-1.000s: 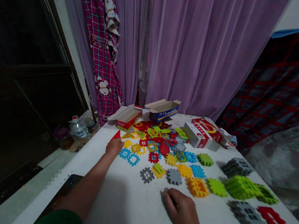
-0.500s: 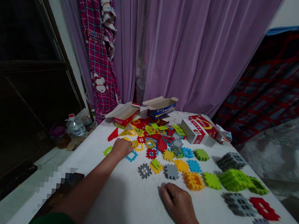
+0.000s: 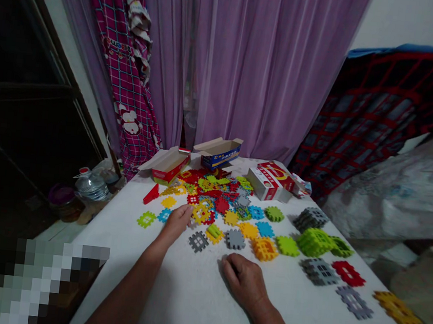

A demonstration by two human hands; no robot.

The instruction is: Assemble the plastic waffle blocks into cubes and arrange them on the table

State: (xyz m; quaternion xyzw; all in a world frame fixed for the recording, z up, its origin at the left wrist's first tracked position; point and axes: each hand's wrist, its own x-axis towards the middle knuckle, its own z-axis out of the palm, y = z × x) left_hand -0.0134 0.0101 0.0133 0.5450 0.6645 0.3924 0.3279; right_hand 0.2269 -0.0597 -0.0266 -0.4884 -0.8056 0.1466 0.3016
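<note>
A mixed heap of notched plastic tiles (image 3: pixel 214 187) lies on the white table. At its near left edge, my left hand (image 3: pixel 177 223) has its fingers closed on a yellow window tile (image 3: pixel 201 212). My right hand (image 3: pixel 245 278) rests curled on the table, below a grey tile (image 3: pixel 235 239) and an orange stack (image 3: pixel 264 249); nothing shows in it. A dark grey window tile (image 3: pixel 198 241) lies between the hands. Green tiles (image 3: pixel 314 242), a grey stack (image 3: pixel 320 272) and a red tile (image 3: pixel 348 273) are to the right.
Behind the heap stand an open red box (image 3: pixel 170 167) and an open blue box (image 3: pixel 220 156). A red and white box (image 3: pixel 266 182) lies at the back right. Purple curtains (image 3: pixel 242 67) hang beyond the table. A water bottle (image 3: pixel 92 185) stands left of the table.
The view has turned to the right. My left hand has shifted toward the heap's middle, with a yellow tile now lifted at its fingertips. My right hand stays curled on the table.
</note>
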